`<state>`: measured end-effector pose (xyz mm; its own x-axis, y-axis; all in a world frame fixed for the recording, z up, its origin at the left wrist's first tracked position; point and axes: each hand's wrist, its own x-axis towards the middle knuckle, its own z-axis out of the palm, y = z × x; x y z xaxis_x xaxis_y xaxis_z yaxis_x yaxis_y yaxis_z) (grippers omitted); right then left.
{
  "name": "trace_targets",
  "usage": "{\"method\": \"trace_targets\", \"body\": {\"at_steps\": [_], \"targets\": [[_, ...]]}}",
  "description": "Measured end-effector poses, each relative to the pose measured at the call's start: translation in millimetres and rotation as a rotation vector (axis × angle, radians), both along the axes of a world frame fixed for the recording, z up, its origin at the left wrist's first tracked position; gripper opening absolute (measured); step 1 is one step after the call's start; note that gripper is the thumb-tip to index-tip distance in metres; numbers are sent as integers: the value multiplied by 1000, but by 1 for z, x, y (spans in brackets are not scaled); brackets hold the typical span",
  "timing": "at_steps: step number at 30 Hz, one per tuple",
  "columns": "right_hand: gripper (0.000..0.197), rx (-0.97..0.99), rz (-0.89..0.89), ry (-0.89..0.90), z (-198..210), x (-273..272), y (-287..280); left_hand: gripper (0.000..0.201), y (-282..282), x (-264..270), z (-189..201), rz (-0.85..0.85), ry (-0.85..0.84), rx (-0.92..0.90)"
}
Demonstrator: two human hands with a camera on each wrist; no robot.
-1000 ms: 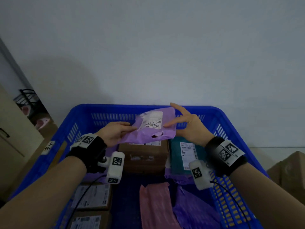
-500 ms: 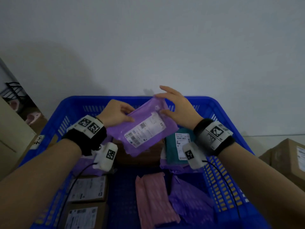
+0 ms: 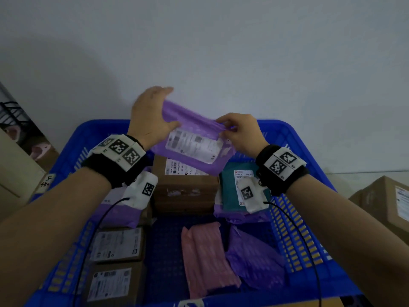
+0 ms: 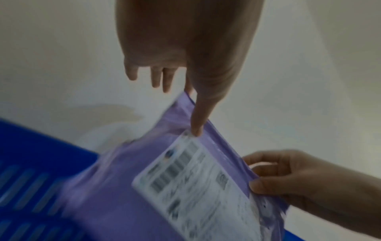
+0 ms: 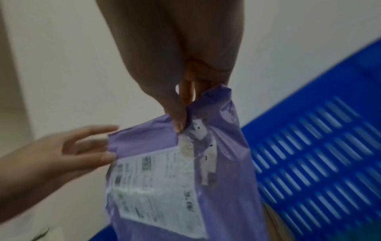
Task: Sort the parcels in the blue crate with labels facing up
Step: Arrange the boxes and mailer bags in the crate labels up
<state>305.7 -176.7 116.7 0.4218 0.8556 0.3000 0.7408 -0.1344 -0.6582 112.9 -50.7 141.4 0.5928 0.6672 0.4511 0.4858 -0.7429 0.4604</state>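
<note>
A purple poly parcel (image 3: 194, 127) hangs in the air over the far end of the blue crate (image 3: 277, 126), its white label (image 3: 193, 145) turned toward me. My left hand (image 3: 159, 111) pinches its upper left edge, thumb on the front by the label's corner (image 4: 195, 130), fingers behind. My right hand (image 3: 230, 127) pinches the upper right corner (image 5: 179, 125) with curled fingers. Both wrist views are blurred but show the label (image 5: 156, 187) and the crate's slotted wall (image 5: 319, 154).
Inside the crate lie a brown box (image 3: 186, 191), a teal parcel (image 3: 230, 191), a pink mailer (image 3: 208, 258), a purple mailer (image 3: 254, 260) and two labelled boxes (image 3: 117, 242) at the left. A cardboard box (image 3: 385, 200) stands outside at the right. A white wall is close behind.
The purple parcel has risen and turned, so its label now runs level. My left hand climbed to its top left edge. My right hand shifted to pinch the right corner.
</note>
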Motion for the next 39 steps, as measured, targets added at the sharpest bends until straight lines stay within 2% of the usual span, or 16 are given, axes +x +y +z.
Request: {"method": "trace_targets", "body": {"at_steps": [2,5,7,9,11,12,17,19,22,24,28,31,33,35,37,39], "targets": [[32,24,-85,192,-12,7,-5,86,2,-5,-10,67,-83,-137],[34,14,-156,563,-29,9,-16,83,-2,-10,-33,154,-84,-502],[34,-59,-165,743,-37,10,-21,78,-2,-13,-51,192,-95,-732],[33,-168,-133,814,-43,11,-23,62,-1,-16,-67,198,-179,-971],[33,-248,-109,845,-49,11,-22,27,-3,-19,-79,201,-268,-1174],[33,-267,-115,850,-52,10,-21,15,-3,-20,-84,208,-304,-1220],[31,-246,-199,846,-67,3,-14,10,4,-25,-106,289,-408,-1274],[40,-236,-234,859,-72,2,-13,13,3,-26,-112,318,-455,-1306],[52,-372,-310,876,-77,2,-16,17,2,-27,-122,344,-564,-1338],[56,-471,-296,933,-79,0,-20,19,1,-28,-129,385,-648,-1351],[43,-354,-281,996,-83,-10,-14,16,-2,-26,-141,469,-756,-1337],[37,-201,-331,905,-85,-12,-2,4,-5,-26,-142,489,-721,-1293],[45,-142,-354,860,-81,-14,4,34,-5,-30,-144,434,-626,-1218],[60,-90,-399,831,-79,-13,13,48,-8,-34,-142,369,-530,-1169],[65,-65,-459,808,-80,-9,24,44,-13,-37,-141,360,-514,-1159],[58,-98,-484,787,-85,-7,33,36,-16,-39,-138,385,-536,-1173]]}}
